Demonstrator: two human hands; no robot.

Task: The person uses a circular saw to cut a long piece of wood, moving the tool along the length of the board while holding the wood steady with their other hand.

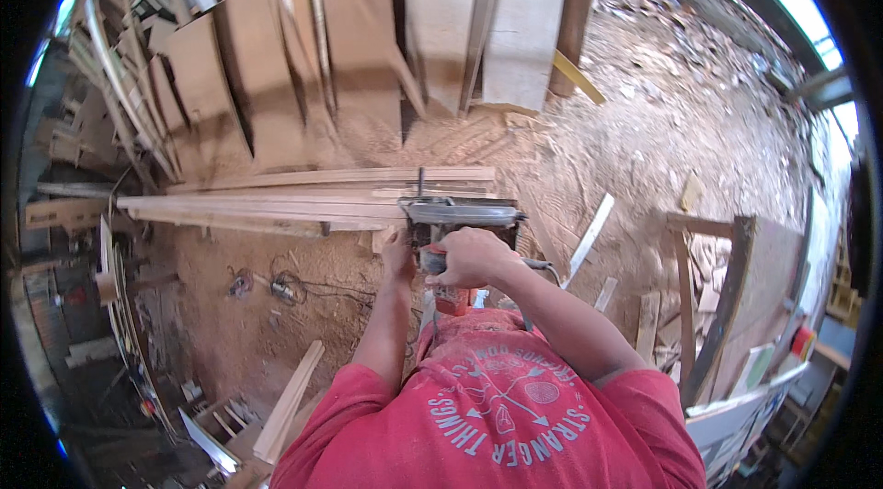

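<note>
A circular saw [464, 214] with a grey blade guard and a red motor housing lies across the right end of several long pale boards [267, 206]. My right hand [480, 256] is wrapped round its handle from above. Just left of the saw, my left hand [398, 256] is closed at the near edge of the boards, beside the saw's base plate; what its fingers grip is hidden. A thin upright piece of the saw sticks up at the far edge of its base. The blade is out of sight under the guard.
Brown panels [248, 66] and offcuts lean at the far left, with a white panel [524, 20] beside them. Cables and a small tool [283, 288] lie on the dusty ground. Scrap strips [590, 236] and a wooden frame [722, 296] are to the right.
</note>
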